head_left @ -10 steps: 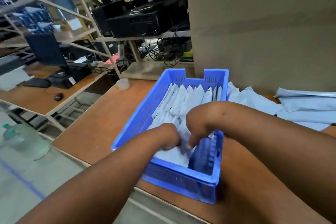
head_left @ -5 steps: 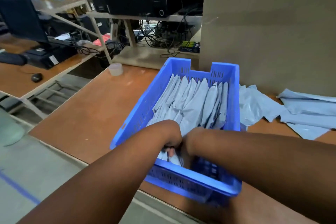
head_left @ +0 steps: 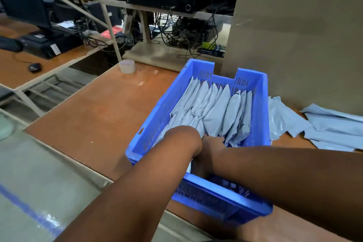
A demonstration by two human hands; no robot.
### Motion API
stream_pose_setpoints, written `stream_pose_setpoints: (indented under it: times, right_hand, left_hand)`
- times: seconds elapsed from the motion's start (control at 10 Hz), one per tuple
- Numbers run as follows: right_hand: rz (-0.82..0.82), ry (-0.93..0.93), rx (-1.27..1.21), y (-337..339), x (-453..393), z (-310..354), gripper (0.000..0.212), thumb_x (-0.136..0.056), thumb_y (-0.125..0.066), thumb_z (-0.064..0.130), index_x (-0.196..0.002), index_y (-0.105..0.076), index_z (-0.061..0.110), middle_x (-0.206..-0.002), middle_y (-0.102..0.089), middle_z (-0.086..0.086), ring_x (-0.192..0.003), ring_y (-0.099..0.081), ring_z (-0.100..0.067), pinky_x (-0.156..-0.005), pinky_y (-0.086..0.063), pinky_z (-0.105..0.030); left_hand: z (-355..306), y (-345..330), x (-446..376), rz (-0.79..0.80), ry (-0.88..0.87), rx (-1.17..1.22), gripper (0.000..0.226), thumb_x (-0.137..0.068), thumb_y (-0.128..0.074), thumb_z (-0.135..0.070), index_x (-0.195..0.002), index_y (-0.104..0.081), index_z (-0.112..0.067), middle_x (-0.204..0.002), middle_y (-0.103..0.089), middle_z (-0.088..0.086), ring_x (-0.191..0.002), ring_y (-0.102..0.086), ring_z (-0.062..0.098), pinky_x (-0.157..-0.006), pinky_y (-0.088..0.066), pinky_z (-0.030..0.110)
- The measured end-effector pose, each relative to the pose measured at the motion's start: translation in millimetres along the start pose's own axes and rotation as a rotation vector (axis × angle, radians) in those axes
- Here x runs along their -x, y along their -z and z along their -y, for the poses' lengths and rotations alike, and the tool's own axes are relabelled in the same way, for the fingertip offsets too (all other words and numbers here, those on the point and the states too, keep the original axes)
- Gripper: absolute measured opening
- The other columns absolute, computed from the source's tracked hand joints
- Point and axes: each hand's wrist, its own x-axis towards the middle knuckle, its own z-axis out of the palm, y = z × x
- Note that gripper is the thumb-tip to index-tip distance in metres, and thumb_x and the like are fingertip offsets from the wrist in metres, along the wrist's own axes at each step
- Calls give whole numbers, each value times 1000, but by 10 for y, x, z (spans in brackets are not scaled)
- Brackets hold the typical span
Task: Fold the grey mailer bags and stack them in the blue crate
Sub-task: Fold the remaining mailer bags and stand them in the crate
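Now both my hands, left hand and right hand, reach into the blue crate among folded grey mailer bags; whether my fingers grip anything, I cannot tell.

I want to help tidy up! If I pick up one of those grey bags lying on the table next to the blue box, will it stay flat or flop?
The loose grey bags would probably flop: they lie creased and rumpled on the table. They look thin, so likely very light. Their slight sheen suggests they may slip.
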Motion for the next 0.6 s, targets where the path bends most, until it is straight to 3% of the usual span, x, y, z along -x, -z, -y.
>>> stream_pose_setpoints:
  times: [0.1,0.2,0.3,0.4,0.5,0.6]
  right_hand:
    - [111,41,-137,168,244,-104,55,-93,-62,57,-143,-59,34,-142,-61,3,-138,-55,-35,-103,-49,-64]
    - [191,122,-199,262,374,-251,69,-81,-73,75,-140,-57,42,-128,-67,9,-117,-65,-24,-99,-53,-46]
    - [224,120,-403,280,624,-483,54,-90,-80,49,-136,-63,25,-101,-66,1,-88,-62,-24,-82,-48,-35]
    - [136,120,-429,249,830,-741,29,-97,-72,46,-92,-70,18,-77,-59,1,-77,-58,-25,-75,-46,-33]
    - [-76,120,-339,210,1156,-1111,49,-96,-61,68,-108,-72,21,-91,-70,1,-87,-62,-26,-76,-42,-34]
    - [-242,110,-429,33,1485,-1587,46,-93,-63,67,-122,-71,31,-91,-68,7,-83,-61,-21,-71,-43,-32]
  left_hand:
    - [-13,1,-22,7,5,-37,23,-93,-73,-23,-75,-63,-16,-79,-67,3,-105,-75,24,-86,-57,35]
    - [-7,-3,-39,-10,-5,-67,21,-87,-77,-26,-71,-67,-17,-76,-72,1,-86,-76,23,-84,-61,35]
    - [-7,63,32,53,21,-74,33,-86,-78,-39,-62,-69,-17,-67,-76,-4,-61,-67,19,-81,-59,30]
    - [-148,235,191,-3,-13,-38,38,-83,-83,-45,-62,-70,-16,-64,-76,-4,-61,-67,19,-84,-60,32]
    - [-488,426,467,-139,-119,15,30,-82,-84,-41,-75,-74,-13,-64,-76,-2,-58,-71,17,-71,-59,29]
    - [-966,559,743,-212,-192,47,24,-83,-79,-31,-87,-76,-7,-74,-79,4,-71,-79,21,-74,-64,35]
